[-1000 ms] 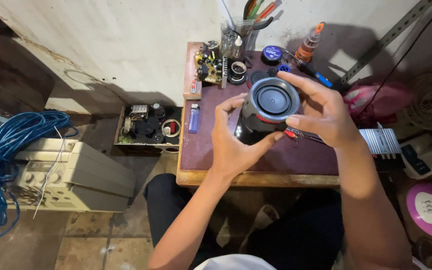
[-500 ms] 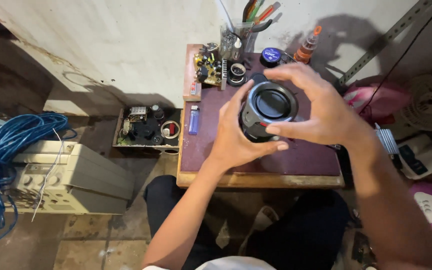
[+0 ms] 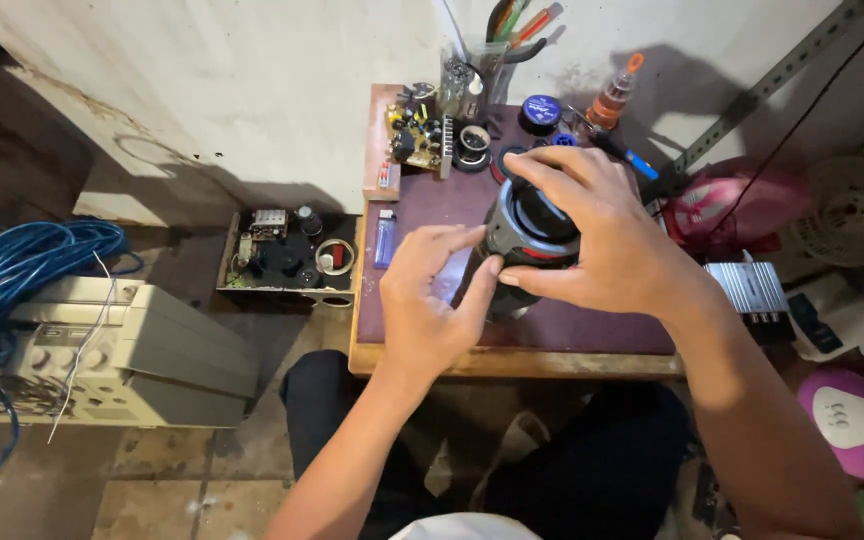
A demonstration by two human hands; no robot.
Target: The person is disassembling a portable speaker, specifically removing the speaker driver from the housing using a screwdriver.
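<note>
A black, cylindrical portable speaker with a grey rim and a thin red ring (image 3: pixel 524 240) is held just above a small maroon-topped wooden tabletop (image 3: pixel 432 200), seen from above. The right hand (image 3: pixel 602 240) is closed around the speaker's upper end, its fingers (image 3: pixel 552 170) curled over the far rim and the thumb pressed against the near side. The left hand (image 3: pixel 427 300) is placed against the speaker's lower left side, fingers loosely bent, the thumb tip touching the casing beside the right thumb.

At the far edge of the tabletop, a green circuit board with yellow parts (image 3: pixel 414 135), a clear cup holding pliers and screwdrivers (image 3: pixel 497 50), a round blue tin (image 3: pixel 541 110) and a small orange-capped bottle (image 3: pixel 612 95) are set near the wall. A blue lighter (image 3: pixel 384 238) is laid near the left edge.

On the floor to the left, an open tray of electronic parts (image 3: pixel 287 255), a beige metal instrument case (image 3: pixel 122 350) and a coil of blue cable (image 3: pixel 2 300) are seen.
</note>
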